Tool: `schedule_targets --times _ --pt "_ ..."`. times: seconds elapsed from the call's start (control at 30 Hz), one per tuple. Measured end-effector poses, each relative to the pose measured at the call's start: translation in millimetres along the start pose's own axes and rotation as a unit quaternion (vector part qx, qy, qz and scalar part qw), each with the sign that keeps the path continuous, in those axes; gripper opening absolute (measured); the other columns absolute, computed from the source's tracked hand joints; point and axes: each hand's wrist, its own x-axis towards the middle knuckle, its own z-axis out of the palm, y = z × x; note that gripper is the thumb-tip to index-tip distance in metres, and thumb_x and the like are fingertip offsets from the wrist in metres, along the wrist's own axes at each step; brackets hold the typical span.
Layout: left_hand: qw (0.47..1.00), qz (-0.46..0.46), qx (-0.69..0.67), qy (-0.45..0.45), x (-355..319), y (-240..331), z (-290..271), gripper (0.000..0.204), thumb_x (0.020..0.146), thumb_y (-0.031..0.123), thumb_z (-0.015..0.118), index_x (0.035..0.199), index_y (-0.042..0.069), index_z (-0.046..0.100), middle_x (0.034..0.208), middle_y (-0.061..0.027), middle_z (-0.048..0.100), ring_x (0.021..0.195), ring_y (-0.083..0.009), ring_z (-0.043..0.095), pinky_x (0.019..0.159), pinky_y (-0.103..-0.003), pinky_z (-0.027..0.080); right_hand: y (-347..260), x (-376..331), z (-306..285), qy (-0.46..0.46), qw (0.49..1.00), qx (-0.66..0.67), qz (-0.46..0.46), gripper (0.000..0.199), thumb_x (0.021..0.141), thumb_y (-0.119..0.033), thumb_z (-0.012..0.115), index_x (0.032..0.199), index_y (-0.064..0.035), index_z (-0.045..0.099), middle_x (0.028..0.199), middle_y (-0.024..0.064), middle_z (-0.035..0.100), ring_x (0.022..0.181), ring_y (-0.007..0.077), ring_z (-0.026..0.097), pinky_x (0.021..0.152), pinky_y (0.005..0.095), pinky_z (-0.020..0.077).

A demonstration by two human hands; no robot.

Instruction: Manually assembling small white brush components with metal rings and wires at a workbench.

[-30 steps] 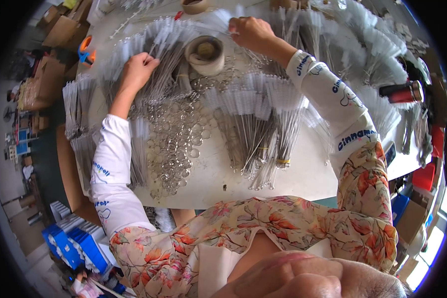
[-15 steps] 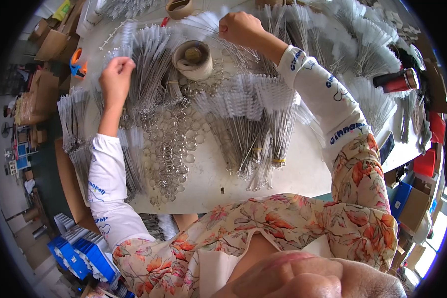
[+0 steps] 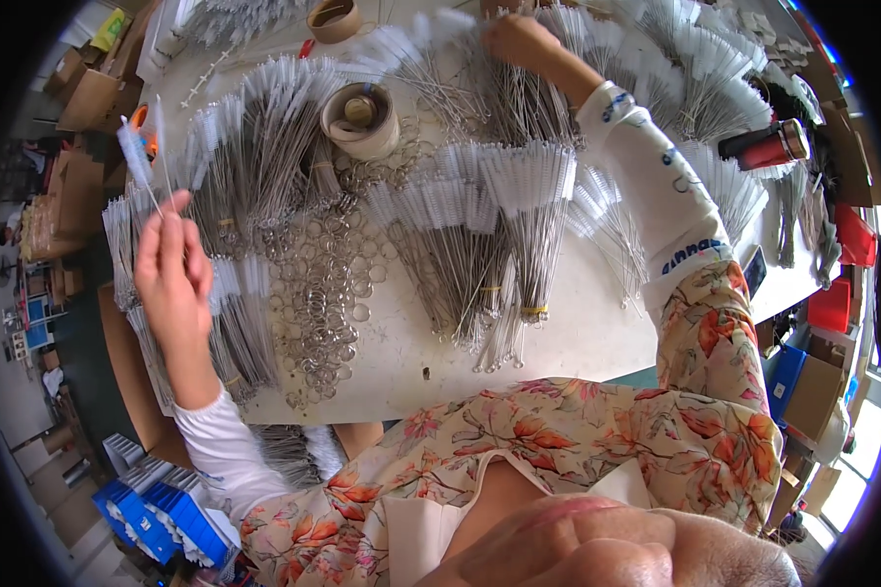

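Observation:
My left hand (image 3: pixel 174 289), out at the left side, has its fingers closed on thin wire-handled brushes (image 3: pixel 134 157), two as far as I can see, their white bristles pointing away from me. At the far side my right hand (image 3: pixel 521 44) is curled beside loose brushes (image 3: pixel 401 54); its fingertips are blurred, and what they pinch is hidden. Dense rows of white-bristled brushes (image 3: pixel 284 108) lie between the hands. Nearer me are bundles of brushes (image 3: pixel 529 196) with yellow bands around their wire ends.
A pile of metal rings (image 3: pixel 318 323) spreads down the table (image 3: pixel 578 342). Beyond it stands a tape roll (image 3: pixel 360 122) with a smaller roll inside; another roll (image 3: pixel 333 20) lies farther off. A black and red bottle (image 3: pixel 768 145) lies at the right among more brushes.
My left hand has moved left and nearer me, and brushes now show in its fingers. My right hand has shifted slightly right. The view has moved a little.

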Motion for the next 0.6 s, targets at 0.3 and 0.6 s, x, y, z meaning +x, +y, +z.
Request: schedule_targets --times 0.3,0.6 --pt "0.994 -0.075 -0.037 -0.071 -90 -34 -3 0.027 0.094 0.02 0.047 0.099 -0.003 0.06 0.067 0.0002 0.047 0.049 -0.0015 0.033 0.04 -0.016 0.022 16 3 0 0.033 0.982 -0.188 -0.012 0.034 0.063 -0.035 0.068 0.086 -0.0107 0.069 0.087 0.0132 0.066 0.082 0.029 0.064 0.075 0.0406 0.0502" --pt "0.983 -0.109 -0.135 -0.066 -101 -57 8 0.027 0.094 0.02 0.047 0.097 -0.003 0.06 0.068 -0.0014 0.048 0.046 -0.0018 0.031 0.037 -0.016 0.021 57 -12 -91 0.091 0.987 0.12 -0.062 0.023 0.08 -0.023 0.059 0.082 -0.0006 0.061 0.066 0.0073 0.056 0.045 0.0162 0.048 0.046 0.0287 0.0468"
